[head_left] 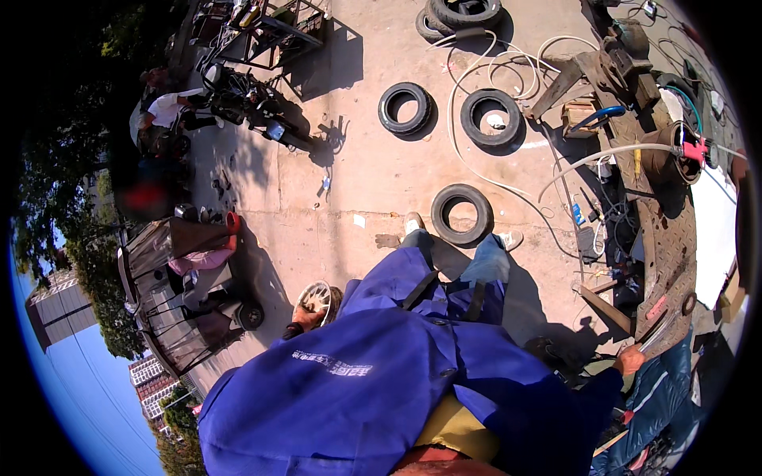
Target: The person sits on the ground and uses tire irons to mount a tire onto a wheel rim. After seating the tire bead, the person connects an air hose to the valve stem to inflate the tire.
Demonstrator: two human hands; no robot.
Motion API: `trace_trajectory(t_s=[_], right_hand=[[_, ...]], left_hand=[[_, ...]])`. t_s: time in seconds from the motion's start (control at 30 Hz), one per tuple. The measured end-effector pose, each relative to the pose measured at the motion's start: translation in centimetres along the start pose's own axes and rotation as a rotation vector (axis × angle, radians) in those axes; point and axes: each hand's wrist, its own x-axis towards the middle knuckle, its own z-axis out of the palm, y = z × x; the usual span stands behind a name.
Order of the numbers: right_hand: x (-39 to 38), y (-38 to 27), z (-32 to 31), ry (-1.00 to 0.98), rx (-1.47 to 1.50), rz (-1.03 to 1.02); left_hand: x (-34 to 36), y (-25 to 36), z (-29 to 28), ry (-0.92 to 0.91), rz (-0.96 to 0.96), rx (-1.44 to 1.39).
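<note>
My left hand [308, 319] is closed on the edge of a small spoked wheel [316, 298], held out to my left. A dark band shows around its far side. On the right, my right hand [631, 361] reaches to the edge of a rusty metal bench [663, 246]. Its fingers look closed at the end of thin silvery metal bars [659, 334], though they are small and partly hidden. A black tire [461, 214] lies flat on the ground between my feet.
More tires lie ahead, including one [405, 109] and another beside a pale hose [458, 135]. A covered three-wheeler [186, 282] stands left, a motorcycle [254, 107] beyond it. A person in a white top [165, 109] is near the motorcycle. A dark teal jacket [663, 393] lies at right.
</note>
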Motion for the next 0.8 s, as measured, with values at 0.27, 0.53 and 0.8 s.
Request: trace_trajectory(t_s=[0.27,0.53,0.8], right_hand=[[-9.4,-11.7,-25.7,-0.566,0.042,0.238],[-10.4,-33.9,-41.1,-0.929,0.681,-0.052],[3.0,-54.9,-41.9,-0.845,1.025,-0.438]], left_hand=[[2.1,-3.9,5.1,-0.049,-0.364,0.041],[3.8,-8.4,-3.6,-0.042,-0.432,-0.046],[2.6,-11.9,-7.4,0.036,-0.632,-0.099]])
